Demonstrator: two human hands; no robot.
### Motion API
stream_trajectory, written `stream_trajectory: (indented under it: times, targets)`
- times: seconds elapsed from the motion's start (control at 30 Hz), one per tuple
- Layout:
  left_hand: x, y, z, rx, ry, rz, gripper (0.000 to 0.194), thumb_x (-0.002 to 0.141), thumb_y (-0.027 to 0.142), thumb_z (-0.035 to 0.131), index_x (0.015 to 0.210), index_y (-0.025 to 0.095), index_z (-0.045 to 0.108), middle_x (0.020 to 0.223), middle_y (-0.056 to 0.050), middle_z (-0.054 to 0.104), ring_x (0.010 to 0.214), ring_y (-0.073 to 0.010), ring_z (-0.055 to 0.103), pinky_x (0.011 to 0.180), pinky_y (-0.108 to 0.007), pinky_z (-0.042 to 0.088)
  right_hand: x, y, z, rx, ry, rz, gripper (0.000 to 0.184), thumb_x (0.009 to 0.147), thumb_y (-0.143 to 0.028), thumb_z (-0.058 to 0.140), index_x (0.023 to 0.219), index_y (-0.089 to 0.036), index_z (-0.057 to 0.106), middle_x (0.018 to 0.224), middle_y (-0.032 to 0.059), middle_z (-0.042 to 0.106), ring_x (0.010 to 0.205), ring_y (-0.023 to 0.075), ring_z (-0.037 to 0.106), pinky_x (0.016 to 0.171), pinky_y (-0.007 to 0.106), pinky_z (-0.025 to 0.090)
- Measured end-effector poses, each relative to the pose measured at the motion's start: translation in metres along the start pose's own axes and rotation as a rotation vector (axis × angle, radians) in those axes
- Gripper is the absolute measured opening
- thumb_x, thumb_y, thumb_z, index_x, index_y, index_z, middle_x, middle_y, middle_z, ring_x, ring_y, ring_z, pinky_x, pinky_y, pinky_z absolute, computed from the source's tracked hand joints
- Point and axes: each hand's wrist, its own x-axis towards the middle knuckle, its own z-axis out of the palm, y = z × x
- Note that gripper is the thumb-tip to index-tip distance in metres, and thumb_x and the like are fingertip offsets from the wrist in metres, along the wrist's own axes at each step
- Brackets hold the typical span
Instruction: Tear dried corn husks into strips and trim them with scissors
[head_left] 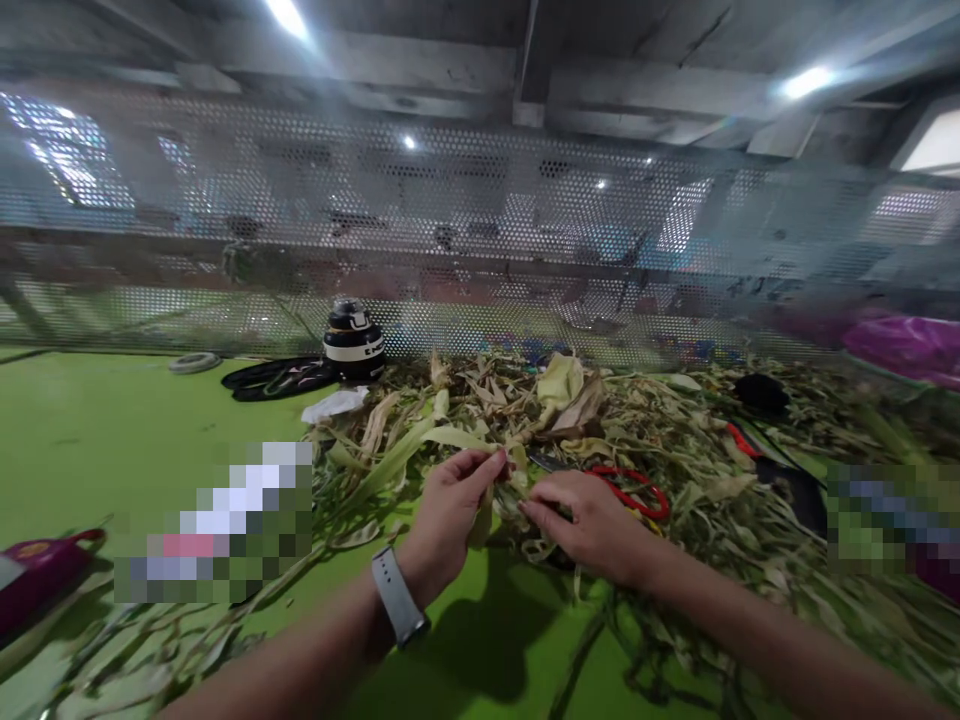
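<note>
Left hand (448, 505) pinching pale leaf strip (451, 437), long axis running off leftward; right hand (589, 520) just beside, fingers curled, can't tell if gripping anything tbh

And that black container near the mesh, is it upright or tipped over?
Upright: the black container has its narrower top uppermost and its white band level.

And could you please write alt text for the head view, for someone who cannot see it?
The left hand pinches a pale leaf strip above a green table, the right hand close beside it. Behind them lie heaped dry leaves, red-handled scissors and a black container.
</note>
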Motion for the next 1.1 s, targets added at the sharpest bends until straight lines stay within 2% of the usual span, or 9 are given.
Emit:
stream_trajectory:
  times: [0.13, 0.27, 0.3, 0.47, 0.63, 0.77, 0.93, 1.0, 1.1]
  targets:
    - [-0.003, 0.001, 0.003, 0.093, -0.038, -0.001, 0.022, 0.066, 0.036, 0.067, 0.069, 0.015, 0.06, 0.061, 0.002, 0.055, 0.05, -0.0065, 0.043, 0.049, -0.018, 0.033, 0.001, 0.004, -0.009, -0.011, 0.001, -0.025, 0.018, 0.082, -0.023, 0.05, 0.067, -0.017, 0.058, 0.065, 0.0016, 0.058, 0.063, 0.0137, 0.051, 0.061, 0.024, 0.036]
    - [-0.01, -0.003, 0.008, 0.208, -0.258, -0.001, 0.023, 0.067, 0.036, 0.066, 0.067, 0.014, 0.057, 0.058, 0.004, 0.049, 0.054, -0.0077, 0.04, 0.05, -0.019, 0.032, 0.003, 0.007, -0.023, 0.054, 0.252, 0.063, 0.014, 0.082, -0.025, 0.049, 0.074, -0.017, 0.057, 0.076, 0.0041, 0.057, 0.076, 0.0165, 0.051, 0.071, 0.028, 0.038]
    - [-0.012, -0.004, 0.009, 0.225, -0.319, 0.002, 0.024, 0.066, 0.037, 0.066, 0.067, 0.014, 0.057, 0.059, 0.003, 0.05, 0.055, -0.0086, 0.041, 0.051, -0.019, 0.032, 0.004, 0.008, -0.024, 0.087, 0.271, 0.088, 0.014, 0.083, -0.027, 0.049, 0.076, -0.017, 0.057, 0.079, 0.0043, 0.058, 0.079, 0.0167, 0.051, 0.073, 0.029, 0.038]
    - [-0.02, -0.009, 0.012, 0.327, -0.486, 0.012, 0.028, 0.069, 0.041, 0.063, 0.074, 0.014, 0.061, 0.066, 0.0, 0.055, 0.061, -0.0115, 0.044, 0.055, -0.022, 0.033, 0.008, 0.012, -0.013, 0.321, 0.166, 0.175, 0.014, 0.079, -0.028, 0.056, 0.073, -0.016, 0.058, 0.078, 0.0021, 0.056, 0.077, 0.0146, 0.052, 0.073, 0.027, 0.039]
    - [-0.02, -0.009, 0.01, 0.409, -0.527, -0.047, 0.034, 0.073, 0.044, 0.057, 0.061, 0.013, 0.061, 0.053, 0.003, 0.048, 0.05, -0.0074, 0.035, 0.049, -0.021, 0.027, 0.008, 0.005, -0.008, 0.677, 0.083, 0.301, 0.018, 0.078, -0.031, 0.056, 0.07, -0.015, 0.055, 0.067, -0.0018, 0.05, 0.066, 0.0112, 0.049, 0.064, 0.023, 0.04]
    - [-0.018, -0.01, 0.007, 0.416, -0.573, -0.075, 0.035, 0.072, 0.045, 0.058, 0.062, 0.012, 0.065, 0.054, 0.001, 0.056, 0.05, -0.0079, 0.039, 0.05, -0.02, 0.029, 0.008, -0.002, -0.01, 0.778, 0.158, 0.282, 0.022, 0.076, -0.034, 0.059, 0.067, -0.015, 0.053, 0.066, -0.0022, 0.048, 0.064, 0.0105, 0.047, 0.061, 0.022, 0.039]
    - [-0.02, -0.01, 0.008, 0.3, -0.548, -0.14, 0.031, 0.072, 0.043, 0.06, 0.068, 0.012, 0.063, 0.06, 0.0, 0.057, 0.054, -0.0085, 0.042, 0.053, -0.021, 0.032, 0.009, 0.005, -0.007, 0.75, 0.094, 0.321, 0.026, 0.079, -0.041, 0.054, 0.076, -0.014, 0.055, 0.068, -0.0013, 0.051, 0.064, 0.0105, 0.047, 0.06, 0.022, 0.039]
    - [-0.02, -0.009, 0.01, 0.196, -0.481, -0.151, 0.026, 0.072, 0.04, 0.061, 0.08, 0.015, 0.059, 0.065, 0.001, 0.057, 0.058, -0.0097, 0.047, 0.056, -0.021, 0.035, 0.009, 0.011, -0.007, 0.655, 0.091, 0.324, 0.03, 0.081, -0.044, 0.05, 0.082, -0.014, 0.055, 0.074, 0.0, 0.053, 0.068, 0.0115, 0.047, 0.062, 0.023, 0.039]
    - [-0.02, -0.008, 0.011, 0.115, -0.384, -0.125, 0.03, 0.072, 0.037, 0.061, 0.093, 0.019, 0.049, 0.063, 0.004, 0.055, 0.058, -0.0098, 0.048, 0.057, -0.022, 0.036, 0.009, 0.019, -0.01, 0.493, 0.029, 0.358, 0.037, 0.083, -0.05, 0.044, 0.074, -0.015, 0.052, 0.065, -0.0024, 0.048, 0.061, 0.0104, 0.042, 0.055, 0.022, 0.034]
